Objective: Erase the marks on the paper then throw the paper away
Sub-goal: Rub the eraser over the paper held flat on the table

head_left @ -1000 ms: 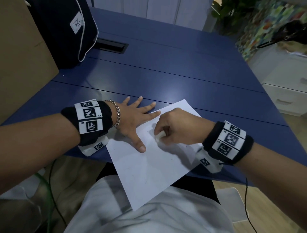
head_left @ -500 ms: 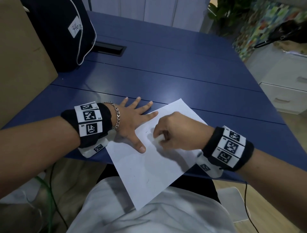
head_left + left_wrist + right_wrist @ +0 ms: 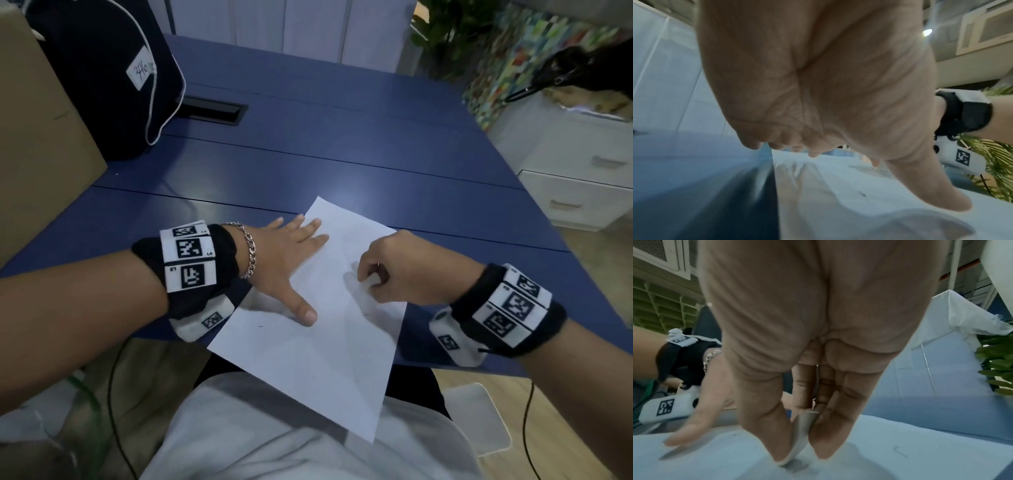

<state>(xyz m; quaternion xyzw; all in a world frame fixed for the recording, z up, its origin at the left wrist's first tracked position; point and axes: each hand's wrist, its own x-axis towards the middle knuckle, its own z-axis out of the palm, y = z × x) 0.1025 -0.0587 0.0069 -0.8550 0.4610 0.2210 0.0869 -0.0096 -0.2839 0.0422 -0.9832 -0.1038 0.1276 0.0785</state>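
Note:
A white sheet of paper (image 3: 318, 359) lies askew on the blue table (image 3: 342, 154), its near end hanging over the table's front edge. My left hand (image 3: 291, 260) lies flat on the sheet's left part, fingers spread and thumb out, holding it down. My right hand (image 3: 380, 274) pinches a white eraser (image 3: 800, 441) between thumb and fingers, its lower end on the paper. A smudge sits under the eraser. A short pencil stroke (image 3: 900, 451) shows to the right, and a small dark mark (image 3: 862, 194) lies near my left thumb (image 3: 937, 193).
A dark bag (image 3: 102, 75) with a paper label and a cardboard box (image 3: 37, 164) stand at the table's left. A black cable slot (image 3: 212, 111) is behind them. White drawers (image 3: 575, 178) stand at the right, a plant (image 3: 442, 31) at the back.
The paper has turned so its far corner points more to the left. My left hand has stayed pressed on it, and my right hand with the eraser has shifted right along the sheet.

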